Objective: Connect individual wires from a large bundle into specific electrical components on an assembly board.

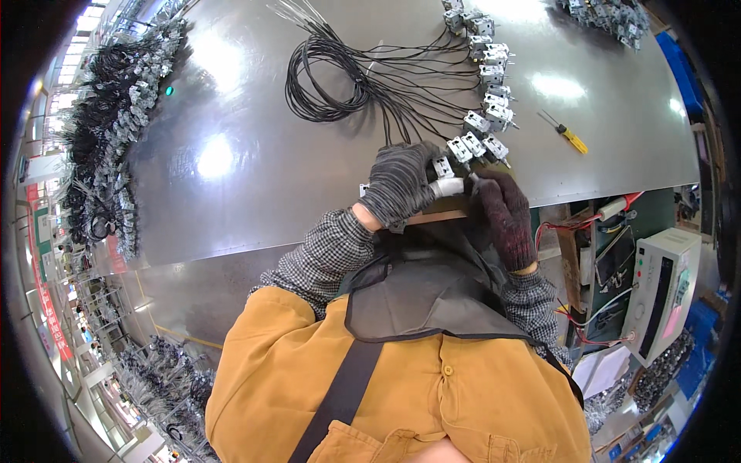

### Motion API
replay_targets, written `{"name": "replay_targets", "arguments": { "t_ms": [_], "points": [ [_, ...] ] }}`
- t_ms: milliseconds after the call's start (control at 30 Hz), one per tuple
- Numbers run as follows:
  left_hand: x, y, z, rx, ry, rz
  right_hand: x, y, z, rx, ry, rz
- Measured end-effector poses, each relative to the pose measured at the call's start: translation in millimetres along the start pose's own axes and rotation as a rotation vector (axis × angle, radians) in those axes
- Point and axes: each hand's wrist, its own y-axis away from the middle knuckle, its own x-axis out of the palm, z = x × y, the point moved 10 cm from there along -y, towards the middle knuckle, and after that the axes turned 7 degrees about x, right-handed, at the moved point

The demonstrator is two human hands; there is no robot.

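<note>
My left hand (399,184), in a grey striped knit glove, is closed at the table's near edge. At its thumb side sits a white rounded piece (448,187); whether it is held or wrapped over the thumb I cannot tell. My right hand (506,218), in a dark maroon glove, has its fingers bent with the tips close to that piece. What its fingers grip is hidden. Just beyond both hands, small silvery motor-like units (465,147) line up in a curved row. Thin black cables (332,85) run from them into a loosely coiled bundle on the left.
A yellow-handled screwdriver (573,139) lies right of the row on the metal table (255,177). Piles of similar cabled units (127,116) line the left edge; another pile (610,19) is at the far right. A white instrument box (665,293) with red leads stands at the lower right.
</note>
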Motion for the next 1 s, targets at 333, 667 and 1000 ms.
{"name": "replay_targets", "arguments": {
  "t_ms": [333, 667, 1000],
  "points": [
    [5.3, -7.4, -9.3, 0.118, -0.259, 0.076, 17.7, 26.3, -2.2, -0.074, 0.057, -0.034],
    [5.3, -1.8, -8.3, 0.069, -0.242, 0.100, 43.9, 44.7, -0.1, -0.209, 0.008, 0.118],
    [1.5, 0.2, -21.8, 0.149, -0.266, -0.040, 59.0, 47.8, -53.7, 0.620, -0.809, 0.308]
  ]
}}
